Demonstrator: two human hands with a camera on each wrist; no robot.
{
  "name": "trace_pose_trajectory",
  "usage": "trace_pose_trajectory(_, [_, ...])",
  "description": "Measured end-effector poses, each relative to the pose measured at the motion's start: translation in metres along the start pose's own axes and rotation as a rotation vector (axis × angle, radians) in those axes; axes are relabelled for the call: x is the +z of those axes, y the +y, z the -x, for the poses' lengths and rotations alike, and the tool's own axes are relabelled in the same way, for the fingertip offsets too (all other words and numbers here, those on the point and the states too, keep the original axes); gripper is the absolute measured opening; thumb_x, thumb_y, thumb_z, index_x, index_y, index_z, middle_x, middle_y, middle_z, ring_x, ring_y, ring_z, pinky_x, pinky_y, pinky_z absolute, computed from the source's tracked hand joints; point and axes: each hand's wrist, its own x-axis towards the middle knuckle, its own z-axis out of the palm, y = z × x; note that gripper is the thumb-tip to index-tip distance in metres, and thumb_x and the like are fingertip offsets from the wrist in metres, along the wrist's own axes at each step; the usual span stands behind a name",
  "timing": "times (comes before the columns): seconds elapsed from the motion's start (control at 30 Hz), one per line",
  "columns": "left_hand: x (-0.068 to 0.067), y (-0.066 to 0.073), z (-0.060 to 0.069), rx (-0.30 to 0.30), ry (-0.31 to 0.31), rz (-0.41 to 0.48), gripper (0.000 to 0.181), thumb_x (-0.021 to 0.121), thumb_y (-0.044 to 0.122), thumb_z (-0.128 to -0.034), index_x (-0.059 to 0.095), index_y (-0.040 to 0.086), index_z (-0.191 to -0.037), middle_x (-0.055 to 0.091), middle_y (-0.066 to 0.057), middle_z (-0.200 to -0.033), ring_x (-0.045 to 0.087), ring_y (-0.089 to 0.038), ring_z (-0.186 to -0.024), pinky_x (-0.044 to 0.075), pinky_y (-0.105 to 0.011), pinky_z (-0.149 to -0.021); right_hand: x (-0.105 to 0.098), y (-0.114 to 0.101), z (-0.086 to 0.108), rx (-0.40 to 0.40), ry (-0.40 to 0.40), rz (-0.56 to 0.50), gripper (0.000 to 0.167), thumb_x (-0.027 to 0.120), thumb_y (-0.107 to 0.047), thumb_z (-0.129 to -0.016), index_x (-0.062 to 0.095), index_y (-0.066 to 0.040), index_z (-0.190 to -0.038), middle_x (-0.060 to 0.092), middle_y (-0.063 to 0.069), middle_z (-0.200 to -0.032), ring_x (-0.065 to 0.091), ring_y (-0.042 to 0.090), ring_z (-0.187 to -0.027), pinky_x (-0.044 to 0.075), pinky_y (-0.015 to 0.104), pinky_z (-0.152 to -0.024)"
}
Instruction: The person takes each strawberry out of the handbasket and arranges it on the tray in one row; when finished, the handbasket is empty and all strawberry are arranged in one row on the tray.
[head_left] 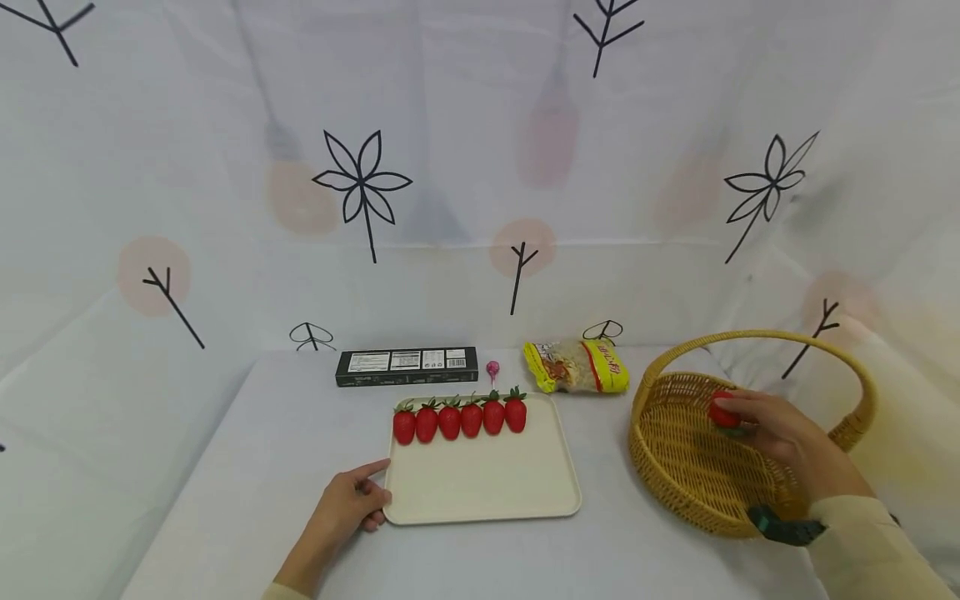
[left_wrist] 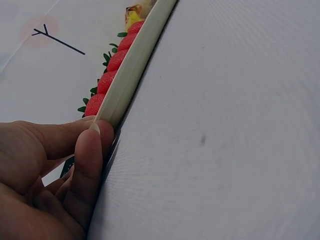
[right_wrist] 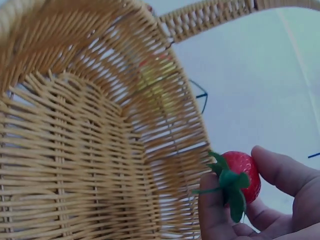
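Observation:
Over the wicker basket (head_left: 690, 467), my right hand (head_left: 776, 429) pinches a red strawberry (right_wrist: 241, 175) between thumb and fingers. The strawberry's green leaves face the right wrist camera, and the basket's inside shows only woven wicker. On the table, my left hand (head_left: 351, 500) grips the left edge of a cream tray (head_left: 487, 492). The left wrist view shows its fingertips (left_wrist: 90, 150) at the tray's rim. A row of several strawberries (head_left: 448, 421) lies along the tray's far side, leaves pointing away from me.
Behind the tray lie a long black box (head_left: 407, 367), a pink lollipop (head_left: 492, 369) and a yellow food packet (head_left: 576, 366). The basket's tall handle (head_left: 750, 335) arches above its opening. White patterned cloth (head_left: 465, 167) hangs at the back.

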Motion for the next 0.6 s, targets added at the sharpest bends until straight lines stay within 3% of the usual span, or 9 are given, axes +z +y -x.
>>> trace_pose_trajectory(0.33, [0.000, -0.001, 0.001, 0.020, -0.010, -0.008, 0.059, 0.074, -0.001, -0.0867, 0.056, -0.001, -0.143, 0.062, -0.009, -0.083, 0.063, -0.016, -0.059, 0.059, -0.029, -0.052, 0.016, -0.003, 0.023, -0.019, -0.039, -0.235, 0.015, 0.061, -0.013, -0.103, 0.069, -0.019, -0.092, 0.070, -0.004, -0.095, 0.070, 0.015, -0.089, 0.063, 0.037, -0.085])
trace_pose_trajectory(0.6, [0.000, -0.002, 0.000, 0.020, -0.012, -0.005, 0.059, 0.074, -0.001, -0.0869, 0.056, -0.001, -0.143, 0.062, -0.009, -0.083, 0.064, -0.016, -0.059, 0.059, -0.029, -0.052, 0.027, -0.004, 0.044, -0.167, -0.148, -0.388, 0.025, 0.051, -0.007, -0.106, 0.075, -0.012, -0.099, 0.070, 0.001, -0.101, 0.072, 0.017, -0.093, 0.063, 0.037, -0.084])
